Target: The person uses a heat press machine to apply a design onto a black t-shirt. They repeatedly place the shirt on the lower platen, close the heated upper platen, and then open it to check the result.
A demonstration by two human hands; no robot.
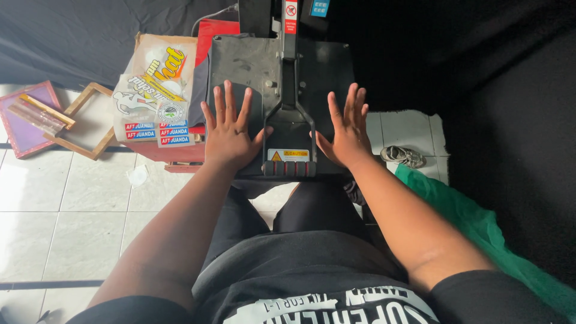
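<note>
A black heat press [240,63] stands in front of me, its flat top plate shut, with a lever handle [290,120] running down the middle to a red-ribbed grip at the near edge. My left hand [231,129] lies flat on the plate left of the handle, fingers spread. On the other side of the handle, my right hand [347,129] rests flat in the same way. Neither hand holds anything.
A printed transfer sheet [155,90] with stickers lies on a red stand [174,153] left of the press. Wooden screen frames [42,117] lie on the white tiled floor at far left. Green cloth [474,222] and a sandal [403,156] sit at right. Black fabric hangs behind.
</note>
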